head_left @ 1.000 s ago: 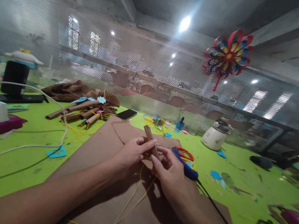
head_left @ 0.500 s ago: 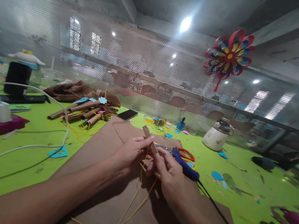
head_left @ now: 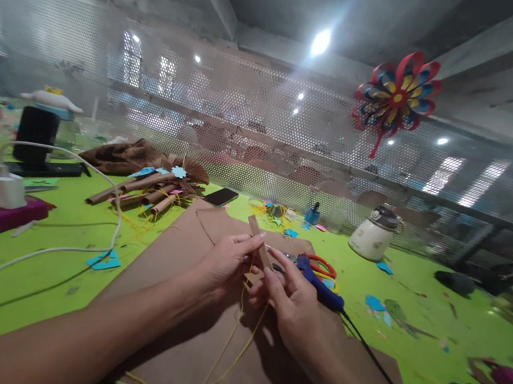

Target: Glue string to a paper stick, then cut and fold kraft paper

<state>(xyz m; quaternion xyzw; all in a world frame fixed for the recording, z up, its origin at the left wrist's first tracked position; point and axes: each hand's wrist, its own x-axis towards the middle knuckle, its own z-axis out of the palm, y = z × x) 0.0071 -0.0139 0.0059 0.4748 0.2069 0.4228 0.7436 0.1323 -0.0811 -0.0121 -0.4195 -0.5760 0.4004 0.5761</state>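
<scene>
Brown paper strip (head_left: 255,227) is pinched at frame centre, clamped between thumb and fingers of left hand (head_left: 224,262) and right hand (head_left: 293,298). Yellow string (head_left: 242,309) is seen dangling, so likely unfinished; paper rolls (head_left: 131,186), centre-left, look already formed.

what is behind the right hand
Just past the right hand, a blue tool handle and orange-handled scissors show. The hand covers part of the brown sheet; anything else lying there cannot be seen.
</scene>
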